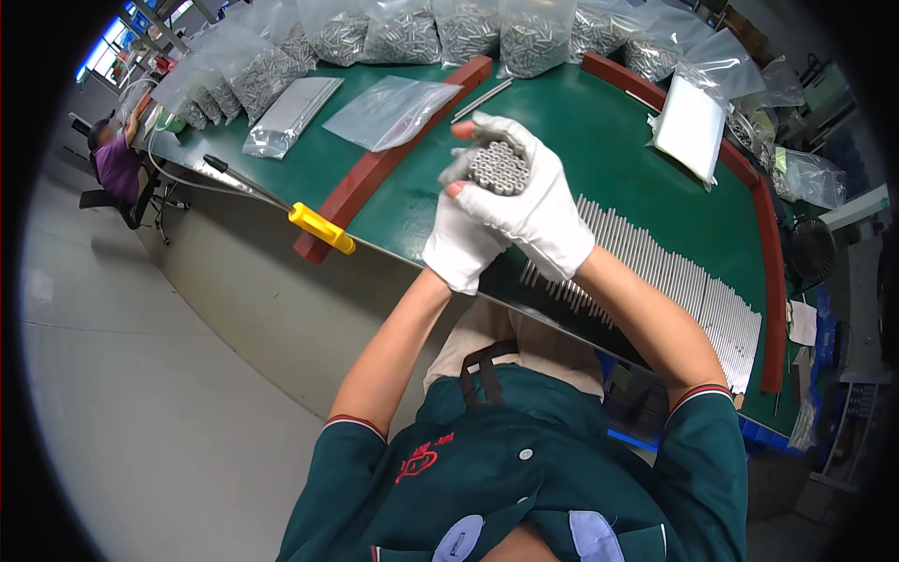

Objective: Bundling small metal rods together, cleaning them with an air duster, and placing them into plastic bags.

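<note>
Head view: the right hand [538, 211] and left hand [461, 245], both closed tight, hold a bunch of metal rods [498, 168] above the green table [581, 122], evening the ends. Next needs a steady grip.

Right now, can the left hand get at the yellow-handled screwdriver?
Probably not yet: the left hand helps the right hand cup the rod bundle. The screwdriver lies unobstructed on the table edge nearby.
</note>
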`<state>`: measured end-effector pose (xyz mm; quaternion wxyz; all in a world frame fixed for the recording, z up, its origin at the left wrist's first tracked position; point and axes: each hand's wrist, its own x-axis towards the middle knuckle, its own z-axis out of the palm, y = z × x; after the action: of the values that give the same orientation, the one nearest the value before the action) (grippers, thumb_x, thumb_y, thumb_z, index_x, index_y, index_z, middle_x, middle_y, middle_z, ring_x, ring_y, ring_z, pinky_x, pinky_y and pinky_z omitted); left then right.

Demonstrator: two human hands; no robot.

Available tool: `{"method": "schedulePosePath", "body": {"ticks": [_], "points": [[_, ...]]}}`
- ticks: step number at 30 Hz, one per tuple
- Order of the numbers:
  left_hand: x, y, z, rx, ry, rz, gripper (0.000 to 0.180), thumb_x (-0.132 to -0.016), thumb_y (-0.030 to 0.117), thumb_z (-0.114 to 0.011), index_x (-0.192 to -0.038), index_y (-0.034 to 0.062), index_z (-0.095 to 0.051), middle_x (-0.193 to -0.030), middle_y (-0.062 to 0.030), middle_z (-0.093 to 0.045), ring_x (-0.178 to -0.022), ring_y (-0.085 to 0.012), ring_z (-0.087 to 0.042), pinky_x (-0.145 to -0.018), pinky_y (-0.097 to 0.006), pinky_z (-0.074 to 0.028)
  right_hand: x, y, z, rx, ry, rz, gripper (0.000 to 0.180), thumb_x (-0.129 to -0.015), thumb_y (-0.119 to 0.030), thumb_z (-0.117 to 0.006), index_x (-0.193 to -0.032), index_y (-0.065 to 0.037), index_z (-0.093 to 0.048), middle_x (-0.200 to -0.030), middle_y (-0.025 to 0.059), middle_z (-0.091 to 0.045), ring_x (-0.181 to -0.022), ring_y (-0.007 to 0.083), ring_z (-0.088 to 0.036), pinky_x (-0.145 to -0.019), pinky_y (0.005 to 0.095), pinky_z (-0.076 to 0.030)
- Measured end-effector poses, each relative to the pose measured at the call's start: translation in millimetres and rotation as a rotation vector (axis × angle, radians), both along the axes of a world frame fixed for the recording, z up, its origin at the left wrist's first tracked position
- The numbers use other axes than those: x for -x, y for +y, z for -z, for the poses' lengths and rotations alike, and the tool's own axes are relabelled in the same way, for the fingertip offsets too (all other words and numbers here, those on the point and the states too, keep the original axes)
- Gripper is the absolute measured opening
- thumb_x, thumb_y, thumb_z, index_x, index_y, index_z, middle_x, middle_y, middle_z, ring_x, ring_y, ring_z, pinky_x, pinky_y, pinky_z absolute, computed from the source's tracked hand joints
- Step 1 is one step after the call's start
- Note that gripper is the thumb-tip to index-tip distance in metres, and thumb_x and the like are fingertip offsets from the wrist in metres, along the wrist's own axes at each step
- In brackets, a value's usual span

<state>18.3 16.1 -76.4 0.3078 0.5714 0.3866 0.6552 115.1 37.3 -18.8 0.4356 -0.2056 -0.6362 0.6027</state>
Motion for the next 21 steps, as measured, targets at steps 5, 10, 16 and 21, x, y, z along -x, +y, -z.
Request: {"method": "schedulePosePath", "body": {"ticks": [5, 10, 16, 21], "points": [[5, -8, 24, 0.027, 0.099, 0.019, 0.039, -0.076, 0.002, -0.06, -0.113, 0.004, -0.047, -0.107, -0.0063, -0.056, -0.1, -0.0176, -0.056, -0.084, -0.029, -0.045, 7, 5, 21, -0.02, -0.115, -0.011, 0.058, -0.069, -0.006, -0.071, -0.121, 0.0, -0.045, -0.087, 0.0056, -0.062, -0.081, 0.0086, -0.056, -0.077, 0.0248, -0.046], [8, -6, 30, 0.154, -0.317, 0.279, 0.033, -0.082, -0.004, -0.05, -0.113, 0.0056, -0.047, -0.105, -0.0037, -0.056, -0.095, -0.0144, -0.056, -0.081, -0.028, -0.048, -7, 18, 12, 0.077, -0.144, -0.267, 0.047, -0.069, -0.007, -0.073, -0.111, 0.001, -0.053, -0.092, 0.0061, -0.064, -0.084, 0.0094, -0.058, -0.08, 0.0249, -0.047], [15, 5, 4, 0.382, -0.184, 0.272, 0.034, -0.066, -0.008, -0.07, -0.095, 0.0024, -0.059, -0.087, -0.0036, -0.062, -0.079, -0.0131, -0.061, -0.072, -0.027, -0.052, -15, 47, 10, 0.241, -0.193, -0.347, 0.041, -0.072, -0.009, -0.072, -0.109, 0.0, -0.058, -0.098, 0.0084, -0.065, -0.09, 0.0134, -0.06, -0.083, 0.0278, -0.047], [24, 14, 1, 0.539, -0.212, 0.386, 0.03, -0.076, 0.001, -0.067, -0.104, 0.0013, -0.056, -0.089, -0.0041, -0.062, -0.082, -0.0134, -0.06, -0.074, -0.027, -0.05, -17, 65, 19, 0.244, -0.155, -0.377, 0.045, -0.077, -0.018, -0.07, -0.116, 0.0, -0.054, -0.104, 0.0128, -0.063, -0.096, 0.0183, -0.06, -0.088, 0.0311, -0.047]]}}
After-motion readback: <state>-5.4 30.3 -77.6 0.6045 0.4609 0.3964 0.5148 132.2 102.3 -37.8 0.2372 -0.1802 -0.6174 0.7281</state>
